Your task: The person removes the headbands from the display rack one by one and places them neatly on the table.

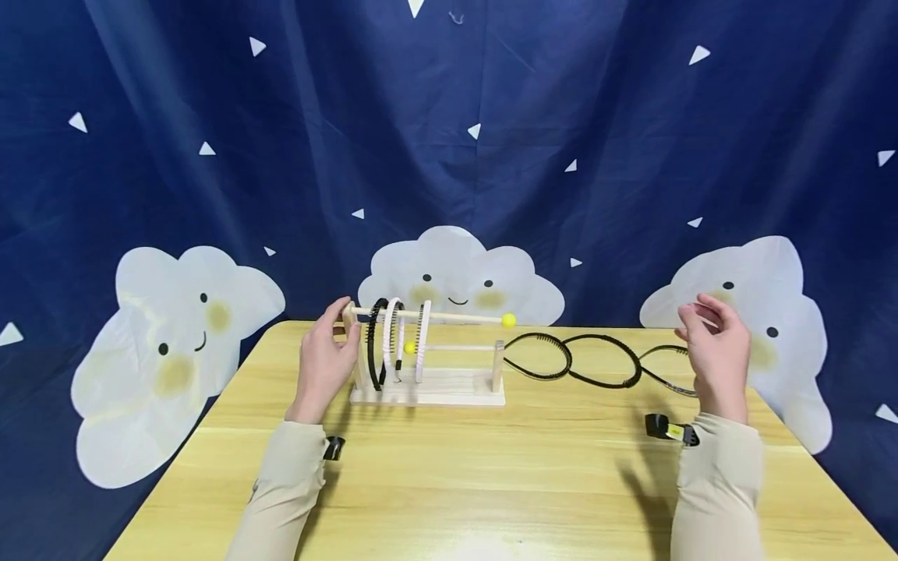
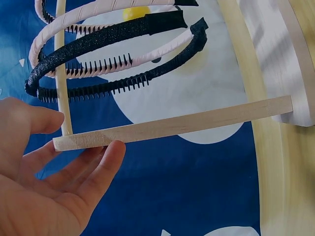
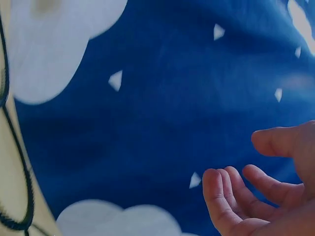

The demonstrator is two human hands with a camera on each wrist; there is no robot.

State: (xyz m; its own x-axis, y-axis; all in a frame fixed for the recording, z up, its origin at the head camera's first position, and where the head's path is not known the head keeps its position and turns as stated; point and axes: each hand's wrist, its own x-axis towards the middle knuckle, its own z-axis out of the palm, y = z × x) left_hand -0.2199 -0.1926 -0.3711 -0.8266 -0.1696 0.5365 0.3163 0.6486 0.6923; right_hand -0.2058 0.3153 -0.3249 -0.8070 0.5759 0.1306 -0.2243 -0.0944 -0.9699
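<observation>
- At 11 o'clock on the desk (image 1: 491,467): rack (image 1: 456,389), base flat, so it stands upright.
- At the rack's 9 o'clock end: left hand (image 1: 324,354) grasping the top of the post (image 2: 182,118), thumb on the rod side, fingers on the outer face; likely a steadying hold against tipping or sliding.
- From that post toward 3 o'clock: top rod (image 1: 463,316), ball (image 1: 508,320) on its free end, probably a stop against slip-off.
- On the top rod, nearer 9 o'clock: black band (image 1: 370,343), then two pink bands (image 1: 421,343). Hung by their curves, ends down, so their own weight should keep them there.
- Below: low rod (image 1: 459,347) from the 3 o'clock post, pointing to 9 o'clock, its own ball at the tip.
- At 3 o'clock from the rack: three loose bands (image 1: 638,372), flat on the desk, overlapping in a row; seemingly laid within reach of the right hand (image 1: 719,354).
- At 2 o'clock, raised above the desk: that hand is released, fingers loosely bent, thumb apart, grasping nothing. Why raised, cannot tell. It hides part of the farthest band.
</observation>
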